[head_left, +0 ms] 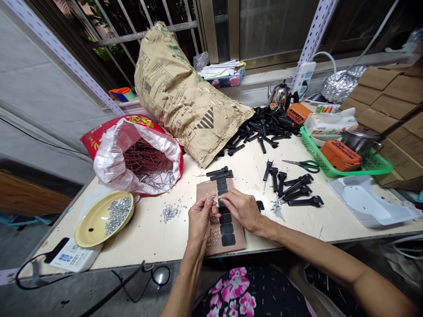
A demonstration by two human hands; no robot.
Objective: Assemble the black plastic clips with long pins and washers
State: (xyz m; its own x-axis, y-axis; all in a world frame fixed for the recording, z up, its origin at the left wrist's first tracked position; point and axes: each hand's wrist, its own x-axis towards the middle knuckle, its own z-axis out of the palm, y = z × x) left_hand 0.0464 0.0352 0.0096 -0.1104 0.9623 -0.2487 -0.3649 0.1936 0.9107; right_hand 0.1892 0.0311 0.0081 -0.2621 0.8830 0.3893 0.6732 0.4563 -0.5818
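Observation:
My left hand (201, 218) and my right hand (243, 210) meet over a brown board (239, 240), fingertips pinched close together. Between them shows a thin metal pin (216, 197), gripped from both sides; its ends are hidden by the fingers. Below the hands, a column of black squarish pieces (228, 239) runs along the board. At its far end lie black plastic parts with metal pins (218, 175). Right of my right hand is a group of similar black parts (299, 189), some with metal tips. Small shiny metal pieces (171, 212) are scattered to the left.
A yellow dish (86, 226) holds more metal pieces at the left. Behind it stands a red and white sack (109, 160) of metal pins. A large brown paper sack (175, 97) leans over piled black parts (262, 125). Scissors (309, 166) lie near a green basket (333, 172).

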